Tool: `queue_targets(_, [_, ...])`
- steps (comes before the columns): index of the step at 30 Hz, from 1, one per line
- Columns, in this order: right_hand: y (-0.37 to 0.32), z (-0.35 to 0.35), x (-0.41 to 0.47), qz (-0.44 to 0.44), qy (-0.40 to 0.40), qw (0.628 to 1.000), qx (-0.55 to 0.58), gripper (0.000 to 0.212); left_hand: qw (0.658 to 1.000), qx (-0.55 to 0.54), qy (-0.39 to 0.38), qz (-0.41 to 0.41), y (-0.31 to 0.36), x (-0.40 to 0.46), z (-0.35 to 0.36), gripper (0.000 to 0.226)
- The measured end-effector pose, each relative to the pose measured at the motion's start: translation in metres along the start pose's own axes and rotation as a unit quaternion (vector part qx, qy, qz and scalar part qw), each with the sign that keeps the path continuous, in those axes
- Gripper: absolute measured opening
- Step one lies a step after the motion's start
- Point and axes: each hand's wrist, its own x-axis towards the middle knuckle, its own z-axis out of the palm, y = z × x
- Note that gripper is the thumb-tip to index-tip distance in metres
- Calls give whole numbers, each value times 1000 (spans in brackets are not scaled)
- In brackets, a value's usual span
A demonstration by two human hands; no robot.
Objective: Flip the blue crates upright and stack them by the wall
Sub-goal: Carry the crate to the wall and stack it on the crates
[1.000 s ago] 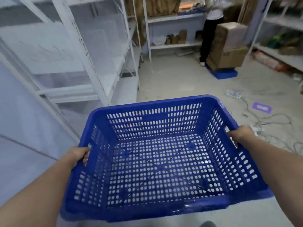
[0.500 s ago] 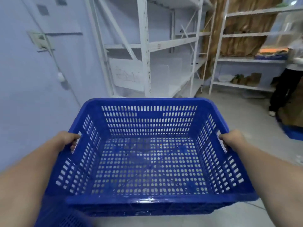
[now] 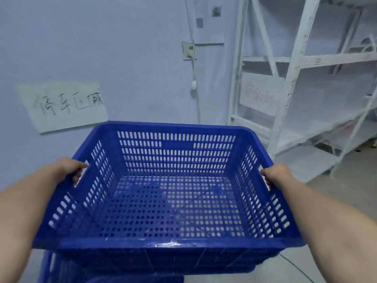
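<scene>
Crate: your blue crate (image 3: 169, 193) is upright, held in front of the far wall (image 3: 122, 58) | Left hand (image 3: 63, 170): curled around its left handle slot | Right hand (image 3: 279, 176): wrapped on its right rim | Below: another blue crate (image 3: 67, 268) directly under it, contact unclear | Right: white shelving (image 3: 295, 82).

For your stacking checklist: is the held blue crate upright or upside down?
Upright: the blue crate shows its open top and perforated floor; it holds nothing.

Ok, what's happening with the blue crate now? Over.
Left hand and right hand gripping the side handles. Blue crate upright, empty, carried facing the wall. More blue crates below. Nothing blocking.
</scene>
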Motion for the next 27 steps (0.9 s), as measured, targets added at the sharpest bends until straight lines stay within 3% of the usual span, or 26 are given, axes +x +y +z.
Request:
queue_targets(7, [-126,99,-65,-96,-47,993,-46,23,993,-55,57,-83,-105,-2,-125,41])
queue_targets(15, [-210,216,-96,-138,-81,983,-92,17,988,-73,77,-111,-177,31,-219,51])
queue_targets(21, [-247,262,-90,-145,-91,979,-113,19,982,-78,86,-147,-206,64,-232,48])
queue_targets(27, [-256,288,-50,-145,-107,975,-129,20,972,-88,93,-196,-217,92,-199,46])
